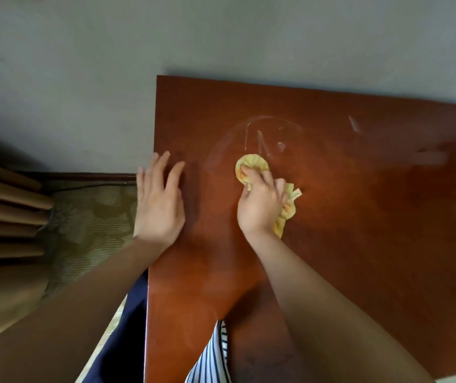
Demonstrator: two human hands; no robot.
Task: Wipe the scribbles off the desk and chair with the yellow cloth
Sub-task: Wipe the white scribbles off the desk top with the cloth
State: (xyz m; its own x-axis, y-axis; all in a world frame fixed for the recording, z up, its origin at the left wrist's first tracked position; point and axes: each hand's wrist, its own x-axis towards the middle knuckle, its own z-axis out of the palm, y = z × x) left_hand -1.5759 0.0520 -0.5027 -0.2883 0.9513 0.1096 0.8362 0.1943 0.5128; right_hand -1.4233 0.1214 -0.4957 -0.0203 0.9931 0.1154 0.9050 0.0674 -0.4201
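- Grey wall (pixel 221 37) is standing behind the reddish desk (pixel 359 230); tan curtain (pixel 5 217) is hanging at left.
- I am laying my left hand (pixel 159 200) flat on the desk's left edge, fingers straight, holding nothing.
- I am gripping the bunched yellow cloth (pixel 251 161) in my curled right hand (pixel 260 203), pressing it down just below faint white scribbles (pixel 260 142).

The desk (pixel 359 217) is glossy, smooth reddish-brown wood. The yellow cloth (pixel 251 163) is soft, crumpled fabric. The wall (pixel 221 37) looks matt grey.
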